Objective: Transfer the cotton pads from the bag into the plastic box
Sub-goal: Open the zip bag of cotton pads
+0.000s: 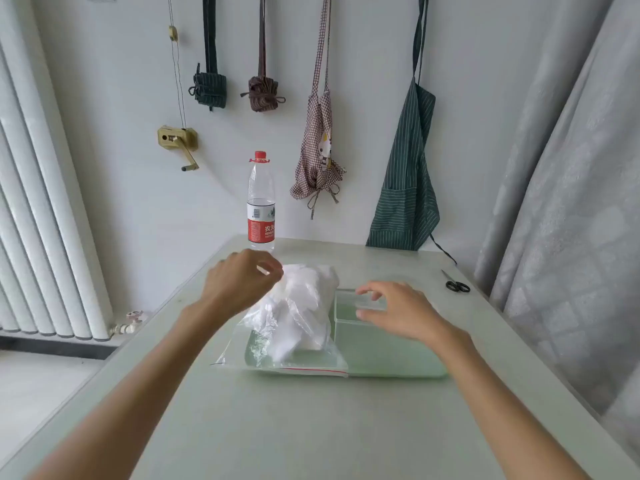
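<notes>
A clear zip bag point(298, 317) full of white cotton pads lies on the left half of a pale green tray point(398, 365), its red-striped mouth toward me. A clear plastic box point(349, 306) stands on the tray just right of the bag. My left hand point(239, 282) hovers over the bag's far left end, fingers loosely curled, holding nothing that I can see. My right hand point(398, 313) reaches over the box with fingers spread and thumb at its near rim; whether it touches the box is unclear.
A water bottle point(261, 202) with a red cap stands at the table's far edge. Black scissors point(457, 284) lie at the far right. Aprons hang on the wall behind; a radiator is at the left and a curtain at the right.
</notes>
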### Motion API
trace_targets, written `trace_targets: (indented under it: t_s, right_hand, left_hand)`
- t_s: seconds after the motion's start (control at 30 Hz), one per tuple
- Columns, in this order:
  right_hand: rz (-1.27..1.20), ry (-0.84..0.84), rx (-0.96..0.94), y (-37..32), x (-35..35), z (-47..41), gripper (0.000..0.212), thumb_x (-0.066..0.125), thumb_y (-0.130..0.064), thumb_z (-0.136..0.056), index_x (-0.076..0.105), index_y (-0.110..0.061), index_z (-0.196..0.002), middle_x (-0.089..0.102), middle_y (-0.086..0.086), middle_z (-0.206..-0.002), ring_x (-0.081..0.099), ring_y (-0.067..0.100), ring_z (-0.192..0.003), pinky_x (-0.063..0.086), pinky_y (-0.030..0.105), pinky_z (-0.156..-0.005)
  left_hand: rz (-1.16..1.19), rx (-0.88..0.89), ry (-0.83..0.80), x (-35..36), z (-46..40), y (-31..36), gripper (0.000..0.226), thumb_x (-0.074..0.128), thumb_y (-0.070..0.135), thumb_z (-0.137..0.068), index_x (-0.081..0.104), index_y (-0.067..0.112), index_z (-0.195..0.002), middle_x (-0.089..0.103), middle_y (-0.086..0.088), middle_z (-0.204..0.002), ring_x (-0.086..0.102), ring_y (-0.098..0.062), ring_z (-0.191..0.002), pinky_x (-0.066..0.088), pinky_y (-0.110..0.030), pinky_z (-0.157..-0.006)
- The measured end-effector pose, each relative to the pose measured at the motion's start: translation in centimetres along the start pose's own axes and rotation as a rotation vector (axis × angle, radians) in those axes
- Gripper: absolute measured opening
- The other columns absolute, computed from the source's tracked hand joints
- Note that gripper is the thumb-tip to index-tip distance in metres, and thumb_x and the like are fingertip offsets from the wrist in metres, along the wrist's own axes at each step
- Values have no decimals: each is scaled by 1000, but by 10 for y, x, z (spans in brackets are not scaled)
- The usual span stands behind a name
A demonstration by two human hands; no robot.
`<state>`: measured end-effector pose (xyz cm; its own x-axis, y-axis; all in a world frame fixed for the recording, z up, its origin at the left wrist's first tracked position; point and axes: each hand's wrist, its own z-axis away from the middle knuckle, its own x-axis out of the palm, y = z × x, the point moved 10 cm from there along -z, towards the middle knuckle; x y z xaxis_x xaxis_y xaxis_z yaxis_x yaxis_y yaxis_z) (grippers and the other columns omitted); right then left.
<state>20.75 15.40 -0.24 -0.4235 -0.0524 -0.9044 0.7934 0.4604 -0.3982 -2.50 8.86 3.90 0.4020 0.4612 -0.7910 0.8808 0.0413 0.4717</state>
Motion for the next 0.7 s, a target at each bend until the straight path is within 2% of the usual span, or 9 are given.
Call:
trace_targets:
  t_s: [0.07,0.13,0.17,0.23,0.3,0.37,0.43,0.6,0.7]
  right_hand:
    - [199,-41,36,14,22,8,56,55,-47,-87,36,-42,-140,44,-5,-138,31,20,-133,16,44,-113]
    - [263,-14,44,30,52,14,60,51,-48,-90,25,-44,-144,36,-7,-142,24,19,-137,3,51,-114]
    - [260,38,32,33,60,15,57,50,-47,-91,27,-44,-143,39,-9,-140,27,18,-136,0,51,-113]
    - [266,201,-29,36,64,14,50,58,-43,-87,42,-43,-134,52,-10,-125,45,19,-124,2,49,-111]
    - [264,357,-89,41,62,11,42,66,-40,-79,54,-42,-120,60,-11,-105,59,18,-104,10,48,-106]
    - [254,382,-107,51,69,0,33,57,-45,-80,55,-42,-113,59,-14,-98,59,15,-96,16,47,-105]
    - [232,406,-124,56,68,-12,33,44,-49,-82,55,-43,-113,57,-15,-98,55,13,-97,16,45,-107]
    - [212,444,-127,70,68,-48,33,43,-50,-81,56,-42,-110,56,-17,-97,53,10,-96,15,43,-108]
    - [240,491,-118,76,65,-60,32,45,-48,-83,57,-39,-111,56,-14,-97,54,13,-94,19,43,-109]
  left_hand:
    - [-27,-54,-73,24,5,-12,24,60,49,-84,64,40,-106,62,13,-121,57,-14,-113,43,-31,-85]
    - [-66,-90,-200,65,15,-29,46,61,56,-80,55,40,-123,47,11,-140,45,-17,-127,41,-36,-96]
    - [-75,-98,-243,82,19,-35,57,61,59,-79,48,40,-131,37,10,-148,38,-18,-133,39,-38,-100]
    - [-98,-114,-283,109,23,-47,72,59,63,-78,32,43,-142,19,8,-156,26,-21,-139,33,-39,-106]
    - [-101,-126,-240,122,20,-56,75,57,64,-79,24,45,-144,12,9,-157,24,-22,-140,32,-39,-107]
    - [-65,-141,-203,129,12,-61,75,55,65,-79,23,46,-144,12,10,-157,25,-22,-140,34,-39,-105]
    - [-12,-157,-177,132,2,-63,74,56,65,-79,24,47,-143,15,11,-156,28,-22,-139,36,-39,-103]
    - [72,-167,-93,144,-32,-61,65,60,63,-76,35,49,-135,27,14,-152,43,-23,-129,40,-40,-97]
    - [68,-188,-46,154,-45,-62,65,63,62,-75,35,52,-132,26,18,-150,43,-23,-128,33,-52,-101]
